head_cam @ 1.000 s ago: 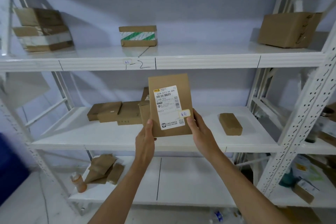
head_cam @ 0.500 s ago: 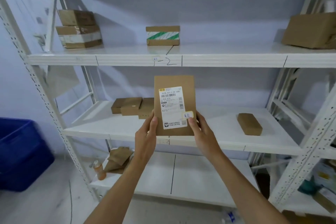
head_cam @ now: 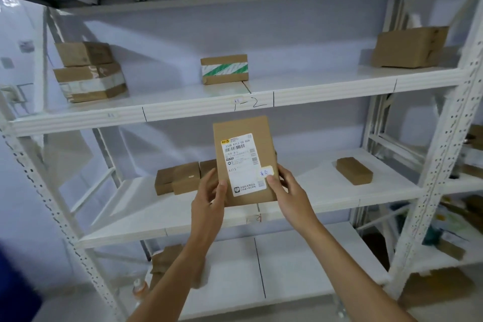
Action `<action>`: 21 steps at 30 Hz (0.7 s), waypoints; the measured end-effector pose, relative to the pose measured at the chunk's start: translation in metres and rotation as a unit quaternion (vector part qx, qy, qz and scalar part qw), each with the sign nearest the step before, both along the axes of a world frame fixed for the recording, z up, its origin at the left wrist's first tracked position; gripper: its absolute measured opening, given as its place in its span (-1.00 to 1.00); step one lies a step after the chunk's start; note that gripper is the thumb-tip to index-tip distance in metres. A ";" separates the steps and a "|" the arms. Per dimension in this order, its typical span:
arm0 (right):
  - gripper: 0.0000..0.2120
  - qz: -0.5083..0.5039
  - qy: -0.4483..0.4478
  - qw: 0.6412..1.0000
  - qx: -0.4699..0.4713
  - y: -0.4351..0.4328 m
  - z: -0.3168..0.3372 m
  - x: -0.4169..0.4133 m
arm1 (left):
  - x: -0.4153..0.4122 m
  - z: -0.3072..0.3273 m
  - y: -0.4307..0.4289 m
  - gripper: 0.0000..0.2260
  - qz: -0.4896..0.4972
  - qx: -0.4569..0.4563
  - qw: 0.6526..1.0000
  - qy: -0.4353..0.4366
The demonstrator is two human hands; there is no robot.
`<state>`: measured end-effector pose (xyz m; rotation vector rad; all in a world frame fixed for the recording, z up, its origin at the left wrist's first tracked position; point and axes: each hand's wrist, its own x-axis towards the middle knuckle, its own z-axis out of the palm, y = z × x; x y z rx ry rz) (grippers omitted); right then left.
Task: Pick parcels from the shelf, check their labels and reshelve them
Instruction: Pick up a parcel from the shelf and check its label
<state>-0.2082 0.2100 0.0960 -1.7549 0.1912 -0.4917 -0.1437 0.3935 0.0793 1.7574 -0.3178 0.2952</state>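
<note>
1. On the upper shelf [head_cam: 326, 86], far left, two brown boxes [head_cam: 87, 70] sit stacked; the lower one is wrapped in pale tape.
2. Near the middle of that shelf stands a small box with green-striped tape [head_cam: 224, 69], well apart from the stack.
3. At the right end of the same shelf a larger brown carton [head_cam: 410, 47] rests close to the upright post.
4. On the middle shelf [head_cam: 130, 212], left of centre, flat brown parcels [head_cam: 180, 178] lie touching one another; part of the group is hidden behind what you hold.
5. On the right of that shelf a small brown block-shaped parcel [head_cam: 354, 171] lies alone.
6. The bottom shelf [head_cam: 287, 269] carries some brown paper packets [head_cam: 167, 256] at its left end, too blurred to count.
7. You hold a flat brown parcel [head_cam: 243, 159] upright in front of the middle shelf, its white shipping label [head_cam: 241, 162] facing you.
8. Your left hand [head_cam: 207, 204] grips the parcel's lower left edge, thumb on the front face, the other fingers behind it.
9. Your right hand [head_cam: 290, 196] grips the lower right corner, thumb pressed on the label just below a small yellow sticker [head_cam: 266, 172]; the other fingers curl behind.
</note>
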 end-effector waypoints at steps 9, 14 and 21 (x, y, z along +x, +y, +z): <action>-0.87 -0.044 -0.014 0.999 -0.022 0.038 0.026 0.006 | 0.018 0.016 0.029 -0.82 -0.039 -0.053 0.998 0.008; -0.78 -0.046 -0.037 0.997 -0.044 0.043 0.042 0.016 | 0.020 0.025 0.027 -0.79 -0.058 -0.078 0.995 -0.002; -0.73 -0.038 -0.087 0.995 -0.022 0.037 0.063 0.040 | 0.034 0.052 0.022 -0.75 -0.046 -0.082 0.994 -0.051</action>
